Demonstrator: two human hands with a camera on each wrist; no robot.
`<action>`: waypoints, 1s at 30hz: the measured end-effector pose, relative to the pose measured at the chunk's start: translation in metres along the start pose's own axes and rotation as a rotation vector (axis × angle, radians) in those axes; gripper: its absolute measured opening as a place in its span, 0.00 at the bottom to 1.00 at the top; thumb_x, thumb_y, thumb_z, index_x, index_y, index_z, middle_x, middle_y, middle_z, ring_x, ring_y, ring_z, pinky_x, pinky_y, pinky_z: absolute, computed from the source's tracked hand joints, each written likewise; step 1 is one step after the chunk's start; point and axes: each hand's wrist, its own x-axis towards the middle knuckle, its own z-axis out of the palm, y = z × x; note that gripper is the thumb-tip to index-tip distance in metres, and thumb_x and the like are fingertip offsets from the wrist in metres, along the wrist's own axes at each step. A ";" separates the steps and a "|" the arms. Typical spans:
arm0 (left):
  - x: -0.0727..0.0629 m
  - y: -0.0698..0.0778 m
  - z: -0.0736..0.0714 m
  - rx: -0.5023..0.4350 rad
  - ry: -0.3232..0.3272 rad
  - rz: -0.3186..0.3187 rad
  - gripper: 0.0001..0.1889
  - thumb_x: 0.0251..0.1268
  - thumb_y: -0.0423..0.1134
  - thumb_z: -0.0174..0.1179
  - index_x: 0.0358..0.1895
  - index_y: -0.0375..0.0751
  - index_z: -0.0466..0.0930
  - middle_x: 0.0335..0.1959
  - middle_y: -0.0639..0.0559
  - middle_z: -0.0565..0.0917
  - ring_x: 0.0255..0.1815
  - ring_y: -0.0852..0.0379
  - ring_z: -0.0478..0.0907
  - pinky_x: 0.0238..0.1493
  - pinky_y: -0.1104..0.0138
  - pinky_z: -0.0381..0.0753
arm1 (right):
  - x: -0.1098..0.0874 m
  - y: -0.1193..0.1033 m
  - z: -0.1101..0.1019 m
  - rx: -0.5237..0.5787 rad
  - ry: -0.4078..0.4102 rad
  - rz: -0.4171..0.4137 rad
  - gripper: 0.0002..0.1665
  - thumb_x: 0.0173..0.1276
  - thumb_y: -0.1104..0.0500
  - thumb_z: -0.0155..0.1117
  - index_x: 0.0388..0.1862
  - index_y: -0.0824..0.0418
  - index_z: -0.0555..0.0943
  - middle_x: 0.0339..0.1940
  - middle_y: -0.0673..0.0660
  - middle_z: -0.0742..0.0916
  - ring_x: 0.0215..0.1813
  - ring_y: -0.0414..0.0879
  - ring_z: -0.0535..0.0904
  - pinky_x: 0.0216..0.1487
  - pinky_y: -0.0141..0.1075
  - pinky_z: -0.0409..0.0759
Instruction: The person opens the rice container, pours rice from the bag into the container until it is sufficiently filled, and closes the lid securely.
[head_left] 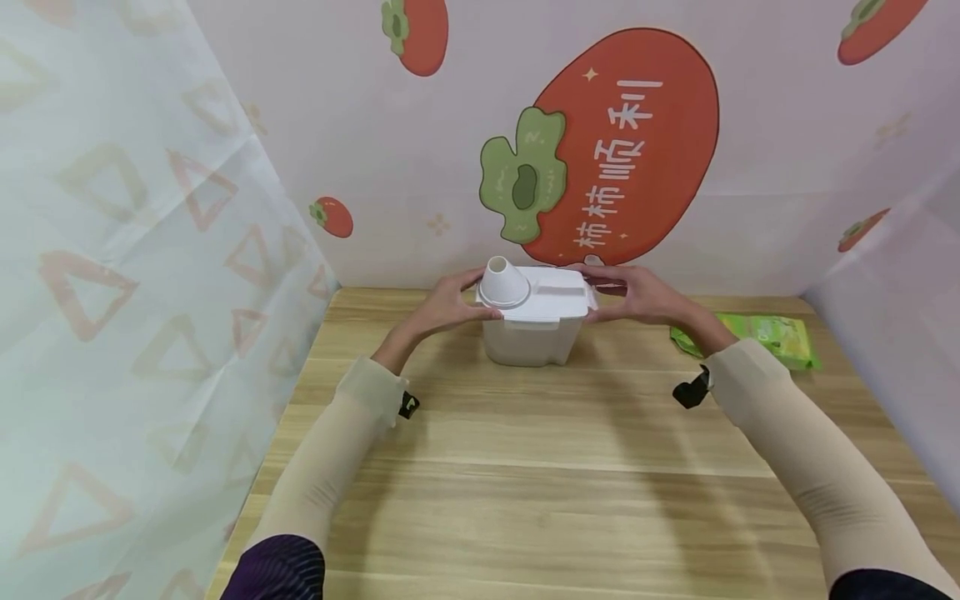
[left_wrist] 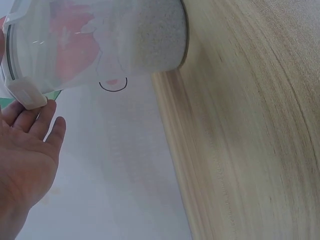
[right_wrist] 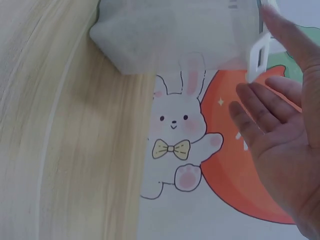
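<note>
A translucent storage container [head_left: 528, 342] with a white lid [head_left: 551, 283] stands on the table near the back wall. A cone-shaped white cap [head_left: 504, 283] rises from the lid's left end. Through the clear side, pale grain-like contents [left_wrist: 160, 37] show near the bottom. My left hand [head_left: 447, 304] holds the lid's left end, its fingertips on a white side latch [left_wrist: 27, 93], the thumb at the front. At the other end my right hand [head_left: 645, 294] has its thumb against the lid edge and loosely extended fingers beside the right latch [right_wrist: 258, 57], which sticks outward.
A green pack [head_left: 772, 337] lies on the wooden table [head_left: 540, 467] at the right, partly behind my right forearm. The printed back wall [head_left: 420, 150] rises close behind the container. Another wall [head_left: 150, 292] borders the table's left side.
</note>
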 end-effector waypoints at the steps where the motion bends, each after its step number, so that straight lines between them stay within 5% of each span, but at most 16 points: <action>1: 0.000 0.000 0.000 -0.001 0.000 0.000 0.48 0.58 0.53 0.80 0.80 0.43 0.69 0.78 0.47 0.74 0.80 0.47 0.69 0.80 0.53 0.67 | -0.001 0.001 -0.001 -0.009 0.012 -0.006 0.47 0.62 0.64 0.82 0.78 0.65 0.73 0.73 0.62 0.81 0.72 0.60 0.78 0.71 0.58 0.75; 12: 0.001 0.001 0.000 -0.041 -0.009 -0.022 0.48 0.58 0.51 0.81 0.80 0.40 0.68 0.78 0.44 0.73 0.78 0.45 0.70 0.78 0.58 0.69 | -0.005 -0.002 0.000 -0.089 0.073 0.027 0.30 0.64 0.61 0.82 0.64 0.66 0.85 0.58 0.63 0.90 0.56 0.59 0.89 0.57 0.49 0.88; 20: 0.002 0.002 0.000 -0.048 -0.004 -0.032 0.48 0.57 0.51 0.81 0.80 0.40 0.69 0.78 0.44 0.73 0.78 0.46 0.71 0.78 0.59 0.70 | -0.005 0.000 0.004 -0.070 0.054 0.054 0.29 0.66 0.62 0.80 0.64 0.69 0.85 0.52 0.64 0.89 0.54 0.60 0.89 0.49 0.23 0.85; 30: 0.002 0.001 0.001 -0.065 0.002 -0.033 0.48 0.56 0.50 0.82 0.79 0.39 0.70 0.77 0.44 0.74 0.78 0.45 0.71 0.78 0.58 0.70 | -0.004 0.003 0.008 -0.042 0.065 0.047 0.27 0.67 0.63 0.79 0.63 0.71 0.84 0.51 0.67 0.90 0.51 0.59 0.91 0.48 0.27 0.87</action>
